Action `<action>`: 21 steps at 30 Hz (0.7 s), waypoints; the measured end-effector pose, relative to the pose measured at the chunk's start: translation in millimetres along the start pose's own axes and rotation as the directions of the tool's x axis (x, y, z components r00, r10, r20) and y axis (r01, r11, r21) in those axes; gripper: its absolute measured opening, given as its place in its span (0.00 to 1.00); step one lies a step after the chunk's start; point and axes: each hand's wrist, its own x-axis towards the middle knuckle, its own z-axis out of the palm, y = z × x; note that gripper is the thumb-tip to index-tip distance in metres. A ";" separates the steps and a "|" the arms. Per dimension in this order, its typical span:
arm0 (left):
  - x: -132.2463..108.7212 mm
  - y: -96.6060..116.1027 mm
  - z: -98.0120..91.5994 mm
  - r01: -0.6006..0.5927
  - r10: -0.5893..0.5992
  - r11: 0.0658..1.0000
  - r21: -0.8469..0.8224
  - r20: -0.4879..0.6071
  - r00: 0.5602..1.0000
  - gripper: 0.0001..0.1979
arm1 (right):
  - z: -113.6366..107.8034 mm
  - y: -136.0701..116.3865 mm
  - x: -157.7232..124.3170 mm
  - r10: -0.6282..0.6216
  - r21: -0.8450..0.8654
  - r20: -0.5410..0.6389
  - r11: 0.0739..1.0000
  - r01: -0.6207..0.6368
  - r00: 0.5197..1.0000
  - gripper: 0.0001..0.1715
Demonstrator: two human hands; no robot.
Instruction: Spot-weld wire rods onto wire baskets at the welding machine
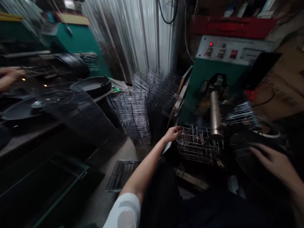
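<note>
The right hand [273, 161] lies open, fingers spread across a dark pan [247, 155], steadying it. The left hand [172, 134] meets a wire rack [199, 144] beneath a metal roller [215, 110], fingers bunched at its rim, grip unclear. Stacked racks [152, 95] stand beyond.

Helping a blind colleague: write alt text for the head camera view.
A person's left hand touches a wire rack under the steel cylinder of a green machine, while the right hand rests on a dark round pan. Stacked wire racks stand behind; a co-worker's hand shows at far left.
</note>
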 end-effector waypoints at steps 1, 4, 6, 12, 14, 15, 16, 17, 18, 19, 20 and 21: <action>2.5 0.2 0.9 -0.010 0.010 1.000 -0.004 0.017 1.000 0.14 | 9.7 -22.5 27.1 -0.046 0.045 0.102 0.998 0.041 0.994 0.21; 6.4 -1.4 -2.4 -0.038 0.038 0.999 -0.005 0.060 0.997 0.15 | 40.0 -74.0 102.3 -0.156 0.103 0.312 0.986 0.130 0.937 0.21; 9.0 -5.1 -5.7 -0.048 0.048 0.999 0.010 0.076 0.996 0.15 | 56.5 -86.5 132.5 -0.172 0.121 0.474 0.984 0.130 0.864 0.17; 40.2 -11.8 11.8 -0.001 0.000 0.996 0.088 0.011 1.000 0.12 | 79.9 -64.0 152.0 -0.125 0.130 0.566 0.990 0.061 0.815 0.16; 51.1 -7.5 18.0 0.023 -0.020 0.995 0.096 -0.039 0.999 0.12 | 81.1 -55.5 154.5 -0.102 0.125 0.535 0.991 0.041 0.839 0.16; 52.7 -4.5 18.0 0.028 -0.023 0.995 0.093 -0.057 0.998 0.11 | 80.1 -51.8 155.0 -0.095 0.125 0.520 0.992 0.035 0.849 0.17; 50.4 -1.4 15.8 0.024 -0.018 0.996 0.089 -0.067 0.998 0.12 | 78.0 -48.2 154.5 -0.092 0.131 0.506 0.991 0.029 0.858 0.18; 43.3 1.3 12.0 0.018 -0.011 0.997 0.078 -0.083 0.996 0.14 | 75.1 -44.4 152.6 -0.090 0.140 0.493 0.990 0.024 0.865 0.20; 31.1 3.3 7.7 0.015 -0.007 0.998 0.065 -0.118 0.993 0.17 | 71.6 -40.3 149.5 -0.087 0.148 0.480 0.989 0.017 0.873 0.22; 14.1 4.4 4.2 0.022 -0.013 0.998 0.052 -0.170 0.985 0.18 | 68.2 -35.8 145.4 -0.088 0.160 0.470 0.987 0.013 0.878 0.25; -6.8 4.7 2.9 0.044 -0.037 0.999 0.024 -0.237 0.971 0.18 | 65.4 -31.0 140.7 -0.093 0.179 0.464 0.984 0.009 0.881 0.27; -30.1 4.5 5.1 0.084 -0.081 0.996 -0.006 -0.310 0.947 0.16 | 63.6 -26.0 136.0 -0.086 0.197 0.455 0.980 -0.006 0.886 0.28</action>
